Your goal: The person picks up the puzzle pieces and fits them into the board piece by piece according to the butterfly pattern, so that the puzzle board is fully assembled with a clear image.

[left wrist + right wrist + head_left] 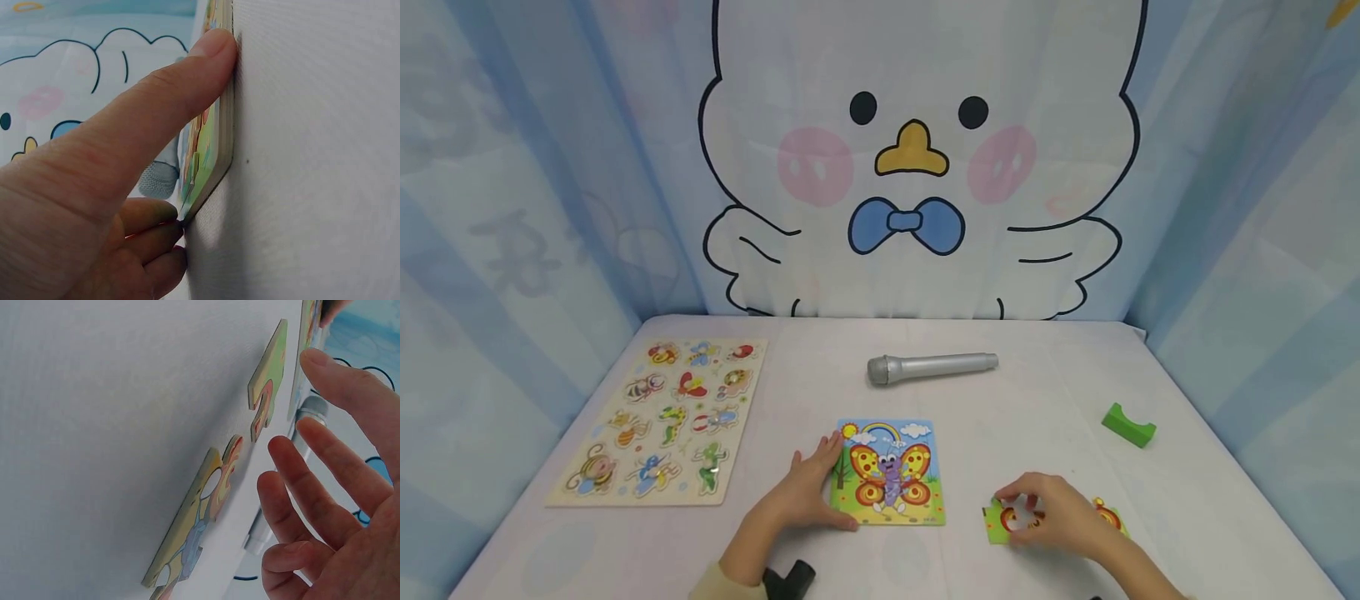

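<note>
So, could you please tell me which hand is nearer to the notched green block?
Right. The right hand is at a loose puzzle piece, left of the green block and closer to the camera; the left hand is farther left, touching the butterfly puzzle.

Gap right of butterfly puzzle [889, 472]; microphone [934, 367] blocks behind.
</note>
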Demonstrator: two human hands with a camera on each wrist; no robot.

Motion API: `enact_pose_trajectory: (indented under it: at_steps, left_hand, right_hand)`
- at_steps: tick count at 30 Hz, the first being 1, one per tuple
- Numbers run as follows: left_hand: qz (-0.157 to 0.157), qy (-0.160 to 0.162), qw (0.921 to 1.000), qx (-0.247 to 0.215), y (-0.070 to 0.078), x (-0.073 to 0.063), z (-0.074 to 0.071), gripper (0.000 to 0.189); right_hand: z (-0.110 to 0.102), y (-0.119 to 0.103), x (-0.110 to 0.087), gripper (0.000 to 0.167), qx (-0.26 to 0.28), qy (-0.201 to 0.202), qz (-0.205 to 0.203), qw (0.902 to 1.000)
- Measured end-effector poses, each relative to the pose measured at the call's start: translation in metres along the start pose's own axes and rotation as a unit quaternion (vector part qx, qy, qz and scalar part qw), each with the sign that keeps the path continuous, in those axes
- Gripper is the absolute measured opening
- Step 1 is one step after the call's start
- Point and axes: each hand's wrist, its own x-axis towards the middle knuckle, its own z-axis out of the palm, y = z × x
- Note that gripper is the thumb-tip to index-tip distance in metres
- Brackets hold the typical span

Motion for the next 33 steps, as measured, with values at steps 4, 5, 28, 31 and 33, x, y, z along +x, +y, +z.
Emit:
enact_pose_trajectory:
  at_steps: [4,5,28,31,33]
  left_hand:
    - [0.0,-0.001,1.0,0.0,0.0004,-0.0001,-0.0001,0.116]
    - [0.0,-0.001,1.0,0.0,0.0002,-0.0002,0.0,0.116]
    - [0.003,-0.002,1.0,0.007,0.0012,-0.0008,-0.0015,0.115]
    - [0.005,-0.001,1.0,0.006,0.0008,-0.0009,-0.0014,0.115]
    - [0.008,-0.002,1.0,0.004,0.0004,-0.001,-0.0014,0.114]
  right_hand:
    - [0.0013,0.0031,-0.0029,0.047,-0.018,-0.009,0.015,0.9997]
    - [0.0017,0.0033,-0.0033,0.047,-0.02,-0.012,0.019,0.9996]
    - [0.0039,0.0073,0.0011,0.041,-0.023,-0.023,-0.014,0.9994]
    - [0.0042,0.0059,0.0017,0.039,-0.028,-0.02,-0.017,0.9993]
    - [0.0042,0.0041,0.0026,0.038,-0.028,-0.02,-0.019,0.9992]
